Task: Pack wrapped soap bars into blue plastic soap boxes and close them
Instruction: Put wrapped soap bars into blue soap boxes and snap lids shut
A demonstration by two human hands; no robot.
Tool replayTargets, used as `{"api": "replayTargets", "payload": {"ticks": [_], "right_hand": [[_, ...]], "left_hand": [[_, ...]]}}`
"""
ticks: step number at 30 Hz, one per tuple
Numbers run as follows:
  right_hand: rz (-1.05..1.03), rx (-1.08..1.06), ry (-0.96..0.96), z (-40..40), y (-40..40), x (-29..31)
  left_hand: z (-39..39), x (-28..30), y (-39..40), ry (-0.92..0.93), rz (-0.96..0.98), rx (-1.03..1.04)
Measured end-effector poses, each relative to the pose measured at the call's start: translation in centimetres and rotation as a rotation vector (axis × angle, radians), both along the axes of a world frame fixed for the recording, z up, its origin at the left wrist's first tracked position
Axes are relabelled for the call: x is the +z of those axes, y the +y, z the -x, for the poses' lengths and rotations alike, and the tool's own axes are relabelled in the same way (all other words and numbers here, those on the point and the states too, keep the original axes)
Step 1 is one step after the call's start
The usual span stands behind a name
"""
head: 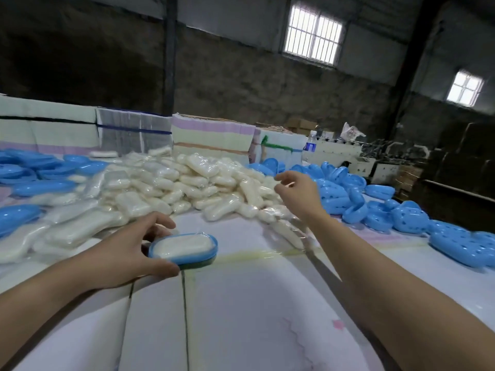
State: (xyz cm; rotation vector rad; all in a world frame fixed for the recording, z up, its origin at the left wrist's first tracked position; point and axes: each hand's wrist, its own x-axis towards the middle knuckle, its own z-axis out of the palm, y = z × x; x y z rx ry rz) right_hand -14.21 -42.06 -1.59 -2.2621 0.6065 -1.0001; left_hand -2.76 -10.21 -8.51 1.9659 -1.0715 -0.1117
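1. Here our left hand (126,250) grips the open soap box (184,257), its palm hiding the box's left end.
2. The wrapped soap bar (183,245) lies inside it, long axis left to right.
3. Right of the box, our right hand (297,191) hovers loosely spread over the soap pile (187,183).

Two hands (128,247), two windows (313,36), one bottle (310,144), uncounted soap bars (171,183)

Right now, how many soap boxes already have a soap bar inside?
1 visible: the open blue soap box gripped by the left hand, near the table's middle. Others may be hidden in the piles.
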Motion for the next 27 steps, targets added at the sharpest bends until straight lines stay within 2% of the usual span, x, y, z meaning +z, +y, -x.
{"api": "replayTargets", "payload": {"ticks": [5,8,17,22,27], "right_hand": [[0.271,-0.545,0.404,4.8,-9.8,-2.5],[0.268,-0.658,0.546,7.4,-13.1,-6.3],[0.214,-0.674,0.551,7.3,-14.9,-7.5],[0.24,-0.665,0.435,7.8,-14.5,-7.1],[0.169,-0.651,0.269,7.4,-12.4,-5.7]], "left_hand": [[-0.8,-0.4,-0.2,-0.005,0.042,-0.041],[-0.9,-0.5,-0.2,-0.016,0.059,-0.066],[-2.7,-1.8,0.3,-0.061,0.036,-0.05],[-3.2,-2.3,0.4,-0.066,0.024,-0.035],[-2.9,-2.2,0.5,-0.053,0.035,-0.049]]}}
